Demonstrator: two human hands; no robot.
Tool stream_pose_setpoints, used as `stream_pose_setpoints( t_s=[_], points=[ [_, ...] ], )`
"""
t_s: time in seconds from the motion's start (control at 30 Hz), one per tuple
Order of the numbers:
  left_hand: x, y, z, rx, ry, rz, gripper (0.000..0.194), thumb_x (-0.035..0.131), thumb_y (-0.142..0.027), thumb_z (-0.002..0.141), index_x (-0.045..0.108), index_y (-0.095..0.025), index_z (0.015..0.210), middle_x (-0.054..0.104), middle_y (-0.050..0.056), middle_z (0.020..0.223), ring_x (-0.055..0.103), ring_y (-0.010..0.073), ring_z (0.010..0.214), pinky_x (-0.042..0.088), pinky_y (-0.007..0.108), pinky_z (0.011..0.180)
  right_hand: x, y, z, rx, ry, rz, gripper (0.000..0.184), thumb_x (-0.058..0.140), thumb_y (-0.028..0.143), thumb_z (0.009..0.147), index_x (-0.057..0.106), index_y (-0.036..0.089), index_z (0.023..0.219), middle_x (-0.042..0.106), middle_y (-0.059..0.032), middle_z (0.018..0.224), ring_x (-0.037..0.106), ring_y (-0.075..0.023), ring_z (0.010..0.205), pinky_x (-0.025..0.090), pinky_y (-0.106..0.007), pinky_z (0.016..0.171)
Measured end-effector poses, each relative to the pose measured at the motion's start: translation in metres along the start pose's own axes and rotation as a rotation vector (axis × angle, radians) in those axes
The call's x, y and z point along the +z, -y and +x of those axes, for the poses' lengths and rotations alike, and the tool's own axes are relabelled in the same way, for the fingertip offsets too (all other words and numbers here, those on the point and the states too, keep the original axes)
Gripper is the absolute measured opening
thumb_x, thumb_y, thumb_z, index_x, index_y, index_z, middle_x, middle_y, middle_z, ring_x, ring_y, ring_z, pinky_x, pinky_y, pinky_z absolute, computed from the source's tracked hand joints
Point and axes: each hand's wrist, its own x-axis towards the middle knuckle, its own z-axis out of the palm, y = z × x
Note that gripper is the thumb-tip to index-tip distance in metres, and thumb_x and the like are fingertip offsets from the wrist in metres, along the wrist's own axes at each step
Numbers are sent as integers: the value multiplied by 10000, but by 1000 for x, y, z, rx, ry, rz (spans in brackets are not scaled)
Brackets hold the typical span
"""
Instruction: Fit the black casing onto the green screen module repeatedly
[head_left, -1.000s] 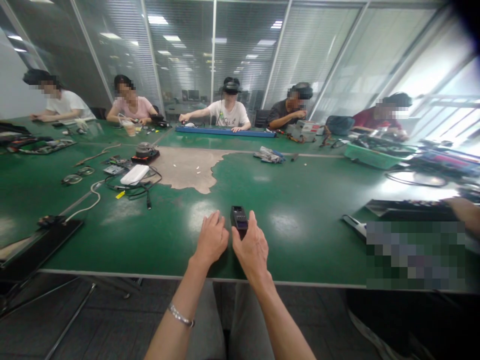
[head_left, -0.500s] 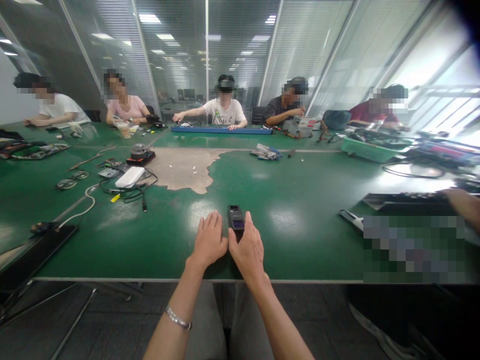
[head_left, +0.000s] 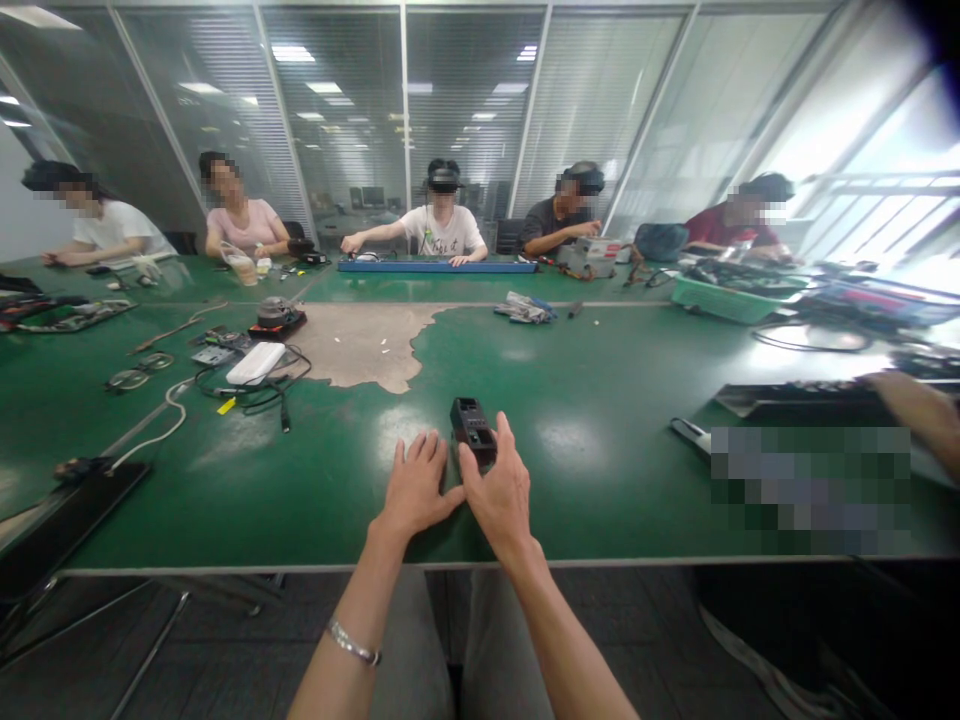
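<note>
On the table [head_left: 607, 390] a bar [head_left: 439, 267] lies behind the device [head_left: 471, 424], a basket [head_left: 724, 304] (also behind) to the right

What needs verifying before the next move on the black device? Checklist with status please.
1. Right hand at the black device, thumb and fingers about its near end: ok.
2. Firm grip there: cannot tell; the hand hides part of the device.
3. Left hand steadying the device: not ok; it is beside it, spread, not holding it.
4. Device flat on the green table: cannot tell; its underside is hidden.
5. White box and black cable plug apart from the device: ok.
6. Co-worker's hand at far right away from the device: ok.
</note>
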Motion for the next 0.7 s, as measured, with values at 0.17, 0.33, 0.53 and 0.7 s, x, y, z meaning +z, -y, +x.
stream_pose_setpoints(
  t_s=[0.17,0.33,0.53,0.7],
  points=[
    [3,1,1,-4,-21,-8,820,388,-748,879,356,-191,1479,332,131,1560,229,328,1452,139,568,1174,-22,-15,16,19,-119,-7,769,553,429,870,260,122,1511,613,-182,1285,603,-292,1137,471,-457,973],
    [3,0,1,-6,-34,13,750,314,-716,927,357,-212,1481,334,118,1561,242,323,1449,154,569,1169,-27,-49,13,109,-68,-127,775,547,440,853,304,58,1483,615,-234,1264,617,-343,1109,475,-493,950],
    [3,-2,2,-8,-28,43,702,289,-682,952,368,-225,1479,339,107,1561,240,323,1451,163,571,1166,-23,-64,3,138,-43,-151,758,509,456,873,310,49,1481,597,-239,1295,608,-346,1128,472,-488,956],
    [4,-3,2,-13,-30,52,709,262,-690,953,373,-223,1475,335,105,1563,229,327,1454,153,570,1168,-19,-71,2,115,-34,-139,760,499,457,880,300,42,1485,575,-243,1325,584,-336,1168,465,-487,980]
  ],
)
